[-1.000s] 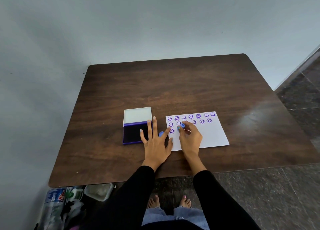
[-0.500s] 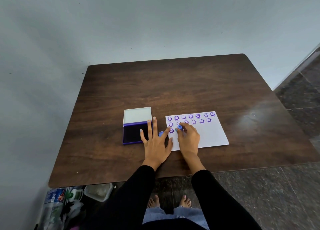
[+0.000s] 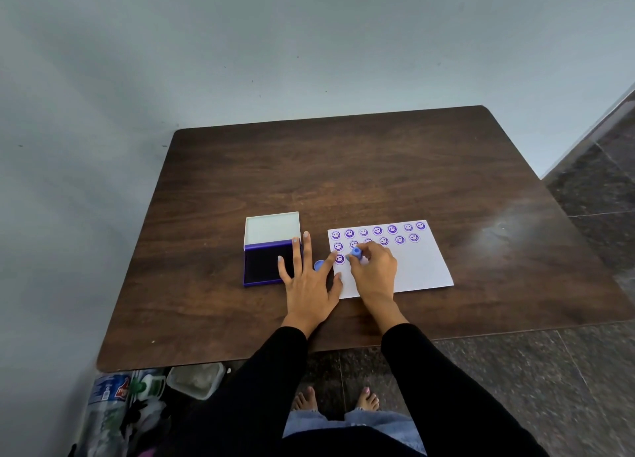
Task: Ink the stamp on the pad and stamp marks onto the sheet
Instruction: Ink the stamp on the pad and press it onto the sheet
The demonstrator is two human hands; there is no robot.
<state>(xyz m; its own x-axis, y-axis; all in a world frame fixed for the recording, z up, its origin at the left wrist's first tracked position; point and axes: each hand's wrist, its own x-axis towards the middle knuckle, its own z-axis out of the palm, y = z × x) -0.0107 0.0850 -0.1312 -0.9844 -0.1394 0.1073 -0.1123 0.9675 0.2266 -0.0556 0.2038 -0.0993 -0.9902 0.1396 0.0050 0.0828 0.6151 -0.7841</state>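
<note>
A white sheet lies on the dark wooden table, with several purple smiley marks along its far edge and left side. My right hand grips a small blue stamp and holds it down on the sheet's left part, just right of the lowest mark. My left hand lies flat with fingers spread, its thumb on the sheet's left edge and its fingers over the open ink pad. The pad's white lid stands open at the back. A blue cap shows between my left fingers.
The table's front edge runs just below my wrists. Plastic bottles and a container sit on the floor under the table's left corner. A grey wall stands behind the table, and a tiled floor is at the right.
My right hand has moved the stamp slightly toward me and left on the sheet, from the second row down to the third. The left hand has stayed in place.
</note>
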